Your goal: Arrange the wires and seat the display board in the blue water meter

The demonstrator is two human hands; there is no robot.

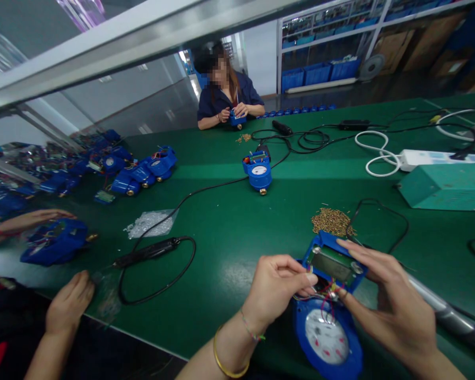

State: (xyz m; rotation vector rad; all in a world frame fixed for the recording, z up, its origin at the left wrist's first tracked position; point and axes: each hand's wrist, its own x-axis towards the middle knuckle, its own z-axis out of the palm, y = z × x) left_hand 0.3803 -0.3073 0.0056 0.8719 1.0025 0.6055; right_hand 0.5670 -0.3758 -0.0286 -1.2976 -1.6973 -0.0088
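Observation:
A blue water meter (328,332) with a round dial stands before me, its upper housing open around a grey display (332,266). Thin red and yellow wires (328,302) run between housing and dial. My left hand (279,287) is closed in a pinch at the housing's left inner edge, beside the wires; what lies between the fingertips is too small to make out. Wrapped along the housing's right side, my right hand (393,306) holds the meter, thumb low near the wires. A pile of small brass screws (332,221) lies just beyond the housing.
An electric screwdriver (148,253) with a looped cord and a clear bag of small parts (152,222) lie left. Another meter (259,174) stands mid-table. A co-worker's hand (70,298) is at left; another person (229,95) works opposite. A green box (447,184) sits right.

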